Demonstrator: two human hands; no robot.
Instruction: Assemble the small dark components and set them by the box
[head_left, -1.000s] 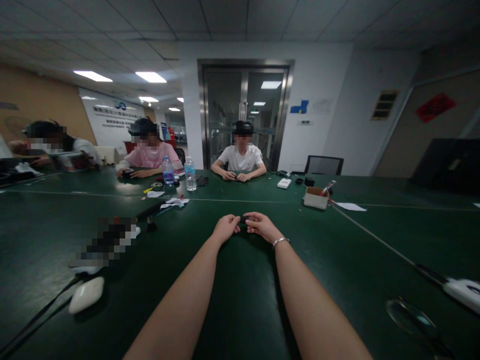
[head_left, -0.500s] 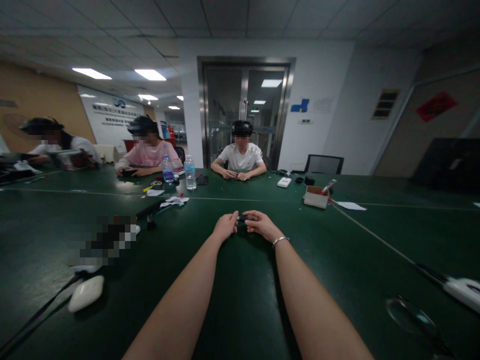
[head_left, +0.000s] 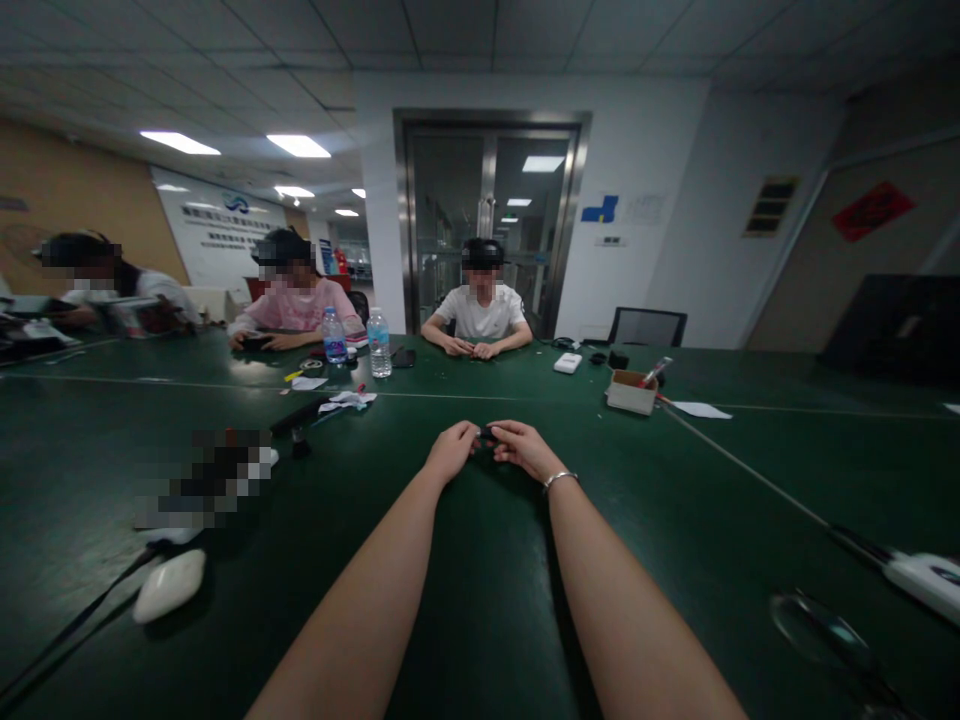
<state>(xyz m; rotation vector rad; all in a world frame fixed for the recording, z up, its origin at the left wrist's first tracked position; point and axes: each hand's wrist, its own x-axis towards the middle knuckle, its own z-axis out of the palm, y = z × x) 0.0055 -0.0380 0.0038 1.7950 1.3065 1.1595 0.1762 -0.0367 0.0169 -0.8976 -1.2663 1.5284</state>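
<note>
A small dark object (head_left: 485, 433) with a light end at its left is held between both hands, above the green table (head_left: 495, 560). My left hand (head_left: 452, 450) is closed on its left end, thumb and fingers pressed together. On the other side my right hand (head_left: 523, 449), below a silver bracelet on the wrist, pinches the dark right part. The object is too small to name, and fingers cover part of it.
To the left lie a white mouse-like object (head_left: 171, 585), a blurred-out item on a white strip and crumpled paper (head_left: 349, 401). Two bottles (head_left: 380, 345) stand farther back. At right are a small box (head_left: 631, 393), glasses (head_left: 829, 630) and a cable. Three people sit opposite.
Both hands stay almost in place, still on the small object. Less of its left part shows between the fingers. The view has shifted very slightly.
</note>
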